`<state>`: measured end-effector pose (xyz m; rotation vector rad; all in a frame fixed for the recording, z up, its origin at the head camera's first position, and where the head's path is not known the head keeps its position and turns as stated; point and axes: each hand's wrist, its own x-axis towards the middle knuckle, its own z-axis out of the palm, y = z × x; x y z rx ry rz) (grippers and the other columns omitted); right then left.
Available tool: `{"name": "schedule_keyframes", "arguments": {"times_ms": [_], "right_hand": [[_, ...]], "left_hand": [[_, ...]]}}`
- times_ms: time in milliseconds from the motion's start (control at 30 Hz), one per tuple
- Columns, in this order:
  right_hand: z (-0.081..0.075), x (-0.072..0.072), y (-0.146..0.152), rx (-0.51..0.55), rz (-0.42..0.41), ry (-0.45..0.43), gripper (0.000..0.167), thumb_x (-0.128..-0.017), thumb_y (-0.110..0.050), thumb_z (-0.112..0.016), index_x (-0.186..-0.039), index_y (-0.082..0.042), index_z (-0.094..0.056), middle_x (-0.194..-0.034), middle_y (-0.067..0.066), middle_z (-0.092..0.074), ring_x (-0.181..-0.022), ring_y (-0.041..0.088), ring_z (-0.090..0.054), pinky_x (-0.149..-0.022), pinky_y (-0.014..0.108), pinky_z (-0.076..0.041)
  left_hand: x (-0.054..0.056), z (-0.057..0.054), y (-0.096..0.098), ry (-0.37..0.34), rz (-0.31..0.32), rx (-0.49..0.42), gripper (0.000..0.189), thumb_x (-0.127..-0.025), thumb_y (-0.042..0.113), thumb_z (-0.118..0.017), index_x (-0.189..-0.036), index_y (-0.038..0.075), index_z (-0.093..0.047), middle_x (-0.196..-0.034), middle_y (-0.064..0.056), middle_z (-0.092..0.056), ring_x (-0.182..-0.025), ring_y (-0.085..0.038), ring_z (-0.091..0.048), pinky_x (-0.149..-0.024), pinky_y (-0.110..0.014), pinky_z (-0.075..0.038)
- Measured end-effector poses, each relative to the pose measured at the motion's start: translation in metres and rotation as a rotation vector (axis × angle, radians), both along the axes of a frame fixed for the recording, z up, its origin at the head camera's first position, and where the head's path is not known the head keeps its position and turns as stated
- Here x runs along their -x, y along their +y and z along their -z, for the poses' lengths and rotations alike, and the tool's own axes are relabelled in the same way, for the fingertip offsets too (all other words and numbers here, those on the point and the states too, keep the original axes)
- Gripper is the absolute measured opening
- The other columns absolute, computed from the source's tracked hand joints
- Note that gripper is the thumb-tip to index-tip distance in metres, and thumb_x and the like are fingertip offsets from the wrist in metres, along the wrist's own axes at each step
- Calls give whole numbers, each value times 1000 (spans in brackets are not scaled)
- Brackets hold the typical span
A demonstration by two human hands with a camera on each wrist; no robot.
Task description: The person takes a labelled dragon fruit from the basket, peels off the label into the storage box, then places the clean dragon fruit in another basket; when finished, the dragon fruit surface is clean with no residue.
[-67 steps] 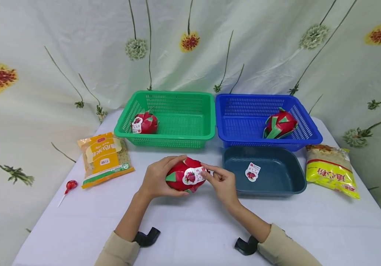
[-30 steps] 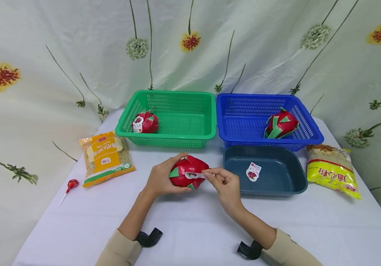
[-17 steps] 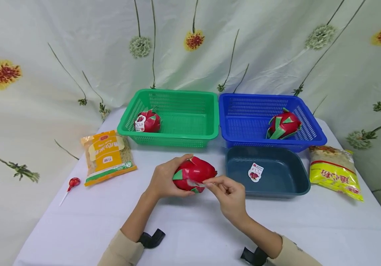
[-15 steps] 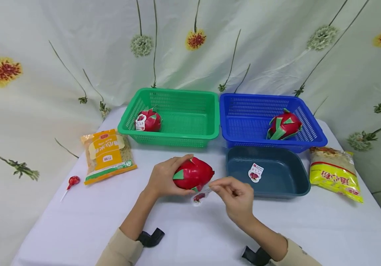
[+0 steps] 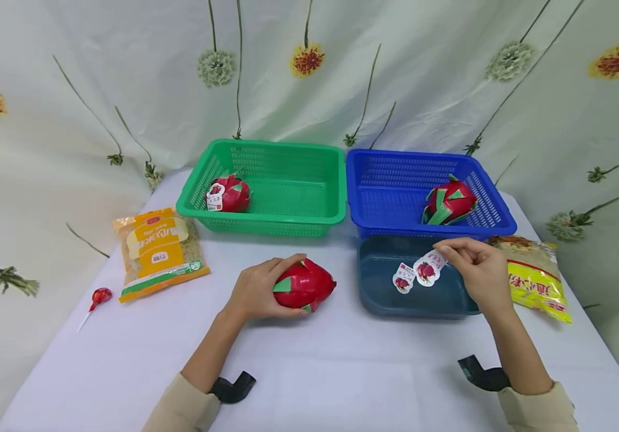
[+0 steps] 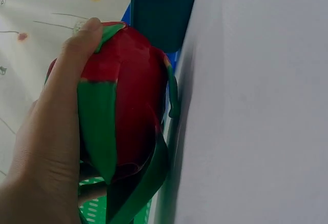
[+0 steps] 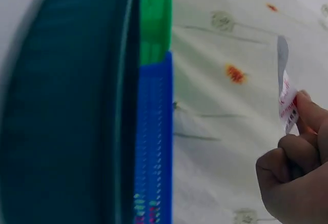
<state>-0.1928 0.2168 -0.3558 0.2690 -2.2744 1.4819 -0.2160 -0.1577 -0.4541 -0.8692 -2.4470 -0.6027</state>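
Note:
A red dragon fruit (image 5: 309, 284) with green scales is gripped by my left hand (image 5: 259, 290), thumb and fingers wrapped round its left end, low over the table. The left wrist view shows the same dragon fruit (image 6: 136, 80) up close, partly covered by the hand. Between thumb and index finger, my right hand (image 5: 482, 273) pinches a white sticker (image 5: 428, 270) with a fruit picture. It hangs over the dark teal tray (image 5: 374, 303), beside a second sticker (image 5: 403, 278) inside that tray. In the right wrist view the pinched sticker (image 7: 285, 88) is seen nearly edge-on.
Behind stand a green basket (image 5: 271, 228) holding a stickered dragon fruit (image 5: 233, 195) and a blue basket (image 5: 385, 227) holding another dragon fruit (image 5: 451, 203) with no sticker showing. An orange bag (image 5: 163, 252) and a lollipop (image 5: 99, 297) lie left, a yellow bag (image 5: 538, 282) right.
The sticker has been peeled off the dragon fruit by my right hand and carried right, over the teal tray. My left hand keeps holding the fruit in about the same place.

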Motion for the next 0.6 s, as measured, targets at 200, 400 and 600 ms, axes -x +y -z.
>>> {"name": "schedule_keyframes", "arguments": {"times_ms": [200,400,600], "right_hand": [[40,31,30,-322,-121,-146,20,-86,-22,-66,-92,-4,-71,-51,0,-32,-43,15,-31,-37,26,-23],[61,55,35,-466,-211,-167,19,-84,-24,-67,-89,-6,-72,-52,-4,-30,-45,13,-30,-40,26,-24],[73,67,35,-524,-269,-167,11,-82,-17,-69,-87,-8,-73,-52,-6,-29,-46,10,-28,-42,25,-24]], "left_hand": [[-1,3,1,-26,-17,-9,94,-56,70,-70,-137,32,-41,-105,0,-62,-91,-15,-60,-67,-34,-54],[-2,3,-1,-40,-27,-20,95,-54,66,-75,-136,33,-41,-105,2,-61,-92,-13,-59,-66,-31,-54],[-1,2,1,-43,-22,-17,94,-55,66,-74,-137,34,-40,-105,3,-61,-92,-12,-58,-66,-30,-53]]}}
